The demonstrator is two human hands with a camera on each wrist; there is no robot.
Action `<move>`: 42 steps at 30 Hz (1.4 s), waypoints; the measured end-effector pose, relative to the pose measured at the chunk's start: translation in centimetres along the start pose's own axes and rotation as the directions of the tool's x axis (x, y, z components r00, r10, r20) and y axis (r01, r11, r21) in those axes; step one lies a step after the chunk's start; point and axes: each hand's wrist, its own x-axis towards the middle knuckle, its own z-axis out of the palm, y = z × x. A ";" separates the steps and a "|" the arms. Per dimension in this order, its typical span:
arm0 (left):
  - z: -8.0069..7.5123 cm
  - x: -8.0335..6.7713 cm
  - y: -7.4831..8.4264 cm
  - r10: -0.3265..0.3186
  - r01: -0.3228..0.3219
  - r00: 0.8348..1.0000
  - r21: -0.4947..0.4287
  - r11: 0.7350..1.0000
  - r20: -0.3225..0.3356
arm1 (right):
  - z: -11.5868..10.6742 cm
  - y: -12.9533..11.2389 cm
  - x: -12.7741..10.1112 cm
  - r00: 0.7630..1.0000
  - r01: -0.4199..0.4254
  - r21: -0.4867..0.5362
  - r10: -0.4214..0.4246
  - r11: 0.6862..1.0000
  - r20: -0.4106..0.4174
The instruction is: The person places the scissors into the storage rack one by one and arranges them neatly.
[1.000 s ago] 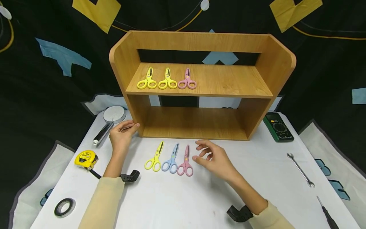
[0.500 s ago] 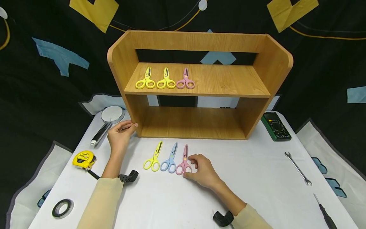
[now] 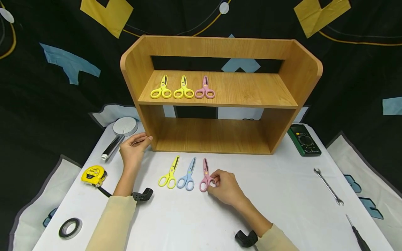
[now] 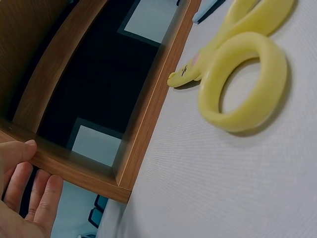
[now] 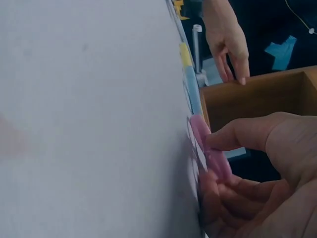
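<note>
My right hand (image 3: 227, 188) pinches one handle loop of the pink scissors (image 3: 205, 170) on the white table. In the right wrist view, thumb and fingers close on the pink handle (image 5: 218, 166). Left of it lie blue scissors (image 3: 190, 170) and yellow scissors (image 3: 173, 170), blades pointing away from me. My left hand (image 3: 133, 150) holds the lower left side of the wooden shelf (image 3: 220, 43). Seen from the left wrist, the thumb lies on one face of the side panel (image 4: 74, 168), fingers on the other. Yellow scissors (image 4: 210, 99) loom large there.
On the upper board stand two yellow scissors (image 3: 183, 90) and one pink pair (image 3: 205, 91). A magnifying glass (image 3: 122, 130), tape measure (image 3: 94, 175) and tape roll (image 3: 70, 228) lie left. Rightward are a multimeter (image 3: 304, 140), wrench (image 3: 328, 186) and screwdriver (image 3: 358, 233).
My right hand has come down and left onto the pink scissors and taken hold of a handle. The handle end has swung a little to the right. The left hand stays on the shelf.
</note>
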 end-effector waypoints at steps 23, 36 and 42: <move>0.1 -0.3 0.0 -0.005 0.005 1.000 -0.011 1.000 -0.020 | -11.6 -5.0 -2.8 1.000 0.003 0.314 -0.009 0.949 0.017; 0.3 0.1 0.1 -0.003 0.003 1.000 -0.018 1.000 -0.020 | -21.4 -10.5 3.9 0.982 0.067 0.202 -0.028 0.977 -0.189; 0.3 -0.8 1.4 -0.016 0.016 1.000 -0.036 0.999 0.000 | -22.1 -11.5 8.9 0.977 0.033 0.138 -0.003 0.990 -0.214</move>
